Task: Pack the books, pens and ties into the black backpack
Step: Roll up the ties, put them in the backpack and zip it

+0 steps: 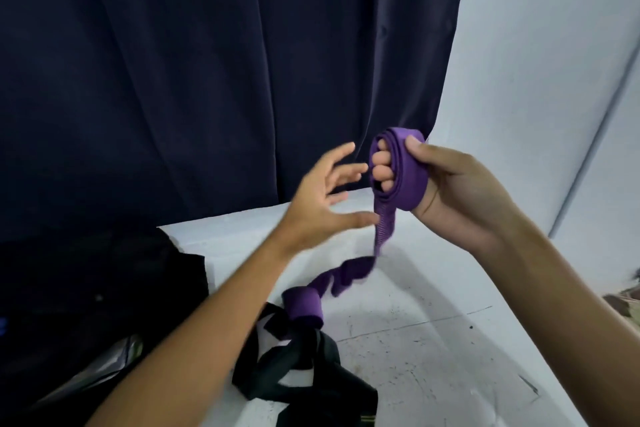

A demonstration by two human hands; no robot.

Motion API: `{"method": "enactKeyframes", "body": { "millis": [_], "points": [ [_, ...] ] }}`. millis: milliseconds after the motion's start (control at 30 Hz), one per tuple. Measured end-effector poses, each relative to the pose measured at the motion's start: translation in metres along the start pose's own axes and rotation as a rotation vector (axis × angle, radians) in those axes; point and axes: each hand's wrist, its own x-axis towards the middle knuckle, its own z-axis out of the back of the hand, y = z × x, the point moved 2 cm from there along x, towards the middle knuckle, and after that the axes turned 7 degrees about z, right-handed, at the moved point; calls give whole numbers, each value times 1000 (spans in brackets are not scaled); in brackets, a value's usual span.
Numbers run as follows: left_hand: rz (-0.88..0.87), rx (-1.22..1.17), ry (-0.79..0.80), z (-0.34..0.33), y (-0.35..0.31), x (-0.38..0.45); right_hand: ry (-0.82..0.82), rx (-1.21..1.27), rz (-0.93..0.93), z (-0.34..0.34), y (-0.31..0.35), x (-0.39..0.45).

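Dark curtain backs the white bench. Right grip, raised, has purple tie wound around its fingers, thumb pinning it; the tail trails to the bench. Left grip hovers beside, fingers spread, holding nothing.

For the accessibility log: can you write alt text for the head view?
The right hand holds a purple tie wound around its fingers, the loose end trailing to the white table. The open left hand reaches toward it; a black tie lies below.

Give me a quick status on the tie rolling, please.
Right hand grips purple tie, partly rolled. Left hand open beside it. Black tie waiting on table.
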Motion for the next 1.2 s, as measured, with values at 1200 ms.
{"method": "enactKeyframes", "body": {
  "millis": [1200],
  "points": [
    [327,-353,-377,-40,55,-82,-281,-147,38,42,-91,22]
  ]
}}
